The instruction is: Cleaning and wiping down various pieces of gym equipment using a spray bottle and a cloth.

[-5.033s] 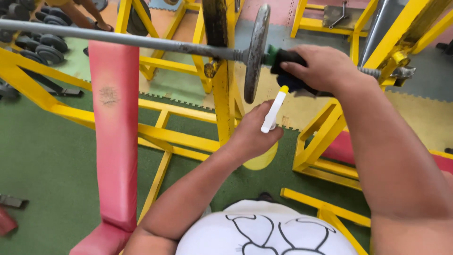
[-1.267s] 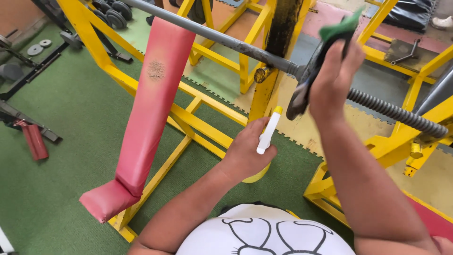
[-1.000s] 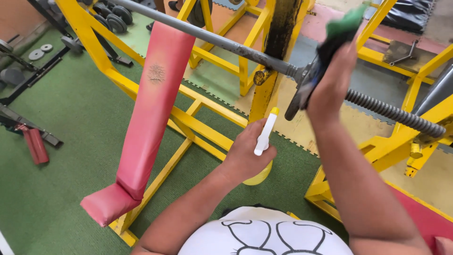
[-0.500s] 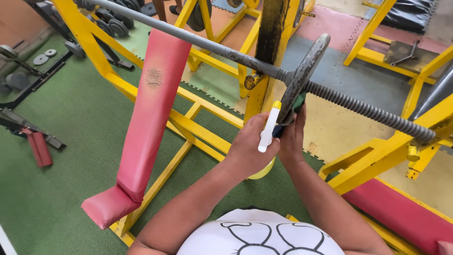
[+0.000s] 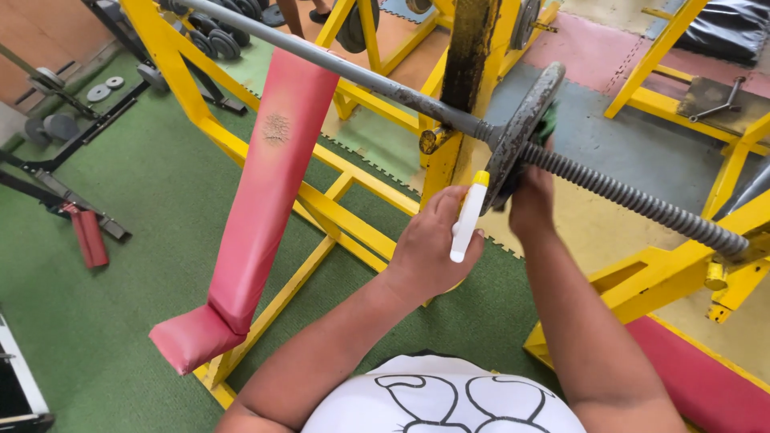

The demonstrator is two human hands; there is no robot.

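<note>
My left hand (image 5: 429, 248) grips a spray bottle (image 5: 468, 216) with a white head and yellow nozzle tip, held upright just below the bar. My right hand (image 5: 533, 196) presses a green cloth (image 5: 549, 126) against the outer face of a worn grey weight plate (image 5: 521, 128). The plate sits on a steel barbell (image 5: 353, 72) that rests on a yellow rack upright (image 5: 465, 80). The bar's threaded end (image 5: 642, 204) runs out to the right. Most of the cloth is hidden behind the plate and my fingers.
A worn red bench pad (image 5: 261, 200) slopes down at the left inside the yellow frame (image 5: 321, 208). Dumbbells (image 5: 216, 40) and loose plates (image 5: 104, 84) lie at the back left on green matting. Another red pad (image 5: 698, 385) lies at the lower right.
My right hand with the cloth has slid from the plate's top rim down to its lower edge and back up near the hub. The spray bottle has stayed in my left hand.
</note>
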